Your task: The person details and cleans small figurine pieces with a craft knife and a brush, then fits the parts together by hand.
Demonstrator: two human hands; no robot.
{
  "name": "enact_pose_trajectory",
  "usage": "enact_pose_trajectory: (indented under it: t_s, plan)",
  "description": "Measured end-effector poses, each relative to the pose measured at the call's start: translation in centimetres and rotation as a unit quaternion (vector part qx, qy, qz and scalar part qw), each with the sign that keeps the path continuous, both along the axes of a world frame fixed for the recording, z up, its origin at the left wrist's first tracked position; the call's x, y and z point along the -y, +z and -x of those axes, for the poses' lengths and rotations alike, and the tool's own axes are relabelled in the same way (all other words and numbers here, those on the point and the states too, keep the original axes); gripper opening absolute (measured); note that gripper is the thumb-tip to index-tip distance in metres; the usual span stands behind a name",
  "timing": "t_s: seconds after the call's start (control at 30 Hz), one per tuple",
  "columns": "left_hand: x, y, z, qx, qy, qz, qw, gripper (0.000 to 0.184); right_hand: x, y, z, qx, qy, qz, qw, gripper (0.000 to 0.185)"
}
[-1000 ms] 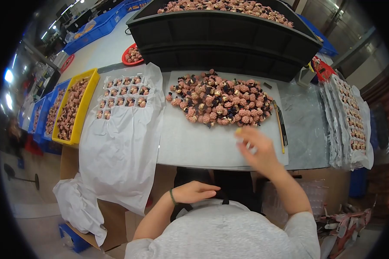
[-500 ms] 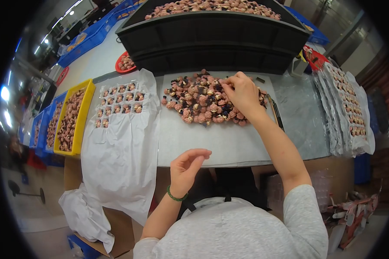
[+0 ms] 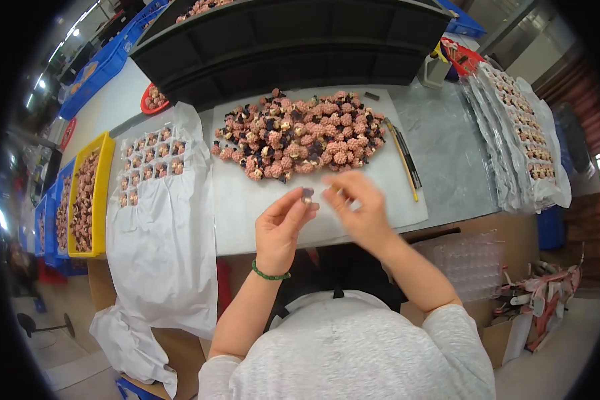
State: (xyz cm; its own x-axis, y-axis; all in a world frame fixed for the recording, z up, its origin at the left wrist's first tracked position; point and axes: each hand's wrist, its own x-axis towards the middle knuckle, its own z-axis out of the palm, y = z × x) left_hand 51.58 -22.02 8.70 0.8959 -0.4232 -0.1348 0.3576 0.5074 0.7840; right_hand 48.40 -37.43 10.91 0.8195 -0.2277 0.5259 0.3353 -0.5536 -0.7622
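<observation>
Fisheye distortion, black corners, soft light, glaring lamps point(image 3: 76, 32)

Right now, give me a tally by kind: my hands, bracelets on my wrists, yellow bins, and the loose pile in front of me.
Hands: 2 (left hand, right hand)
Bracelet: 1
Yellow bin: 1
Pile: 1
Total: 5

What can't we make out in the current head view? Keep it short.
- Small piece in the left hand: tiny, partly covered by fingers; details unclear.
- Right hand: motion blur; can't tell what, if anything, its fingertips hold.
- Black crate: cut off by top edge; its near wall hides most contents.
- Pile: upper pieces hide those underneath.
</observation>
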Motion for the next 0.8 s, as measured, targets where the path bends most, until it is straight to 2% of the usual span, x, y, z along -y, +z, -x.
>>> enact_pose_trajectory:
  t_s: [0.03,0.07,0.1,0.13,0.2,0.23,0.3,0.33,0.4,0.5,0.7,0.8]
  plan:
    - [0.0,0.2,-0.2,-0.009,0.003,-0.013,1.0,0.031,1.6,0.0,-0.3,0.051,-0.045,0.109,0.992,0.018]
    - [-0.2,0.2,-0.5,-0.019,0.01,-0.029,0.999,0.028,3.6,-0.4,-0.3,0.03,-0.1,0.168,0.98,0.025]
    - [-0.3,0.1,-0.7,-0.03,0.014,-0.028,0.999,0.024,5.7,-0.3,-0.5,-0.019,-0.164,0.202,0.965,0.027]
    - [-0.4,-0.2,-0.9,-0.034,0.031,-0.034,0.998,0.024,7.8,-0.6,-0.7,-0.047,-0.188,0.177,0.965,0.027]
    - [-0.7,-0.9,-1.3,-0.03,-0.005,-0.011,0.999,0.025,12.1,-1.8,-0.9,-0.066,-0.253,0.313,0.913,0.028]
    - [-0.8,-1.1,-1.4,-0.037,-0.01,-0.004,0.999,0.026,13.0,-2.1,-1.0,-0.062,-0.241,0.31,0.918,0.028]
    - [-0.7,-1.5,-1.3,-0.034,-0.003,0.0,0.999,0.027,13.7,-2.2,-1.1,-0.202,-0.226,0.226,0.926,0.031]
    - [-0.7,-1.7,-1.4,-0.03,-0.01,0.007,0.999,0.027,13.8,-2.3,-1.3,-0.2,-0.22,0.226,0.928,0.031]
    - [-1.0,-2.6,-1.5,-0.024,-0.012,0.01,1.0,0.028,13.8,-1.8,-1.6,-0.296,-0.244,0.182,0.905,0.033]
    - [-1.2,-3.3,-1.5,-0.041,-0.018,0.029,0.999,0.029,14.6,-2.4,-1.9,-0.266,-0.237,0.17,0.919,0.035]
    - [-1.1,-3.2,-1.4,-0.031,-0.019,0.044,0.998,0.029,15.4,-2.3,-2.3,-0.285,-0.224,0.128,0.923,0.04]
    - [-1.1,-3.3,-1.4,-0.036,-0.025,0.038,0.998,0.031,14.4,-0.5,-1.9,-0.297,-0.246,0.133,0.913,0.045]
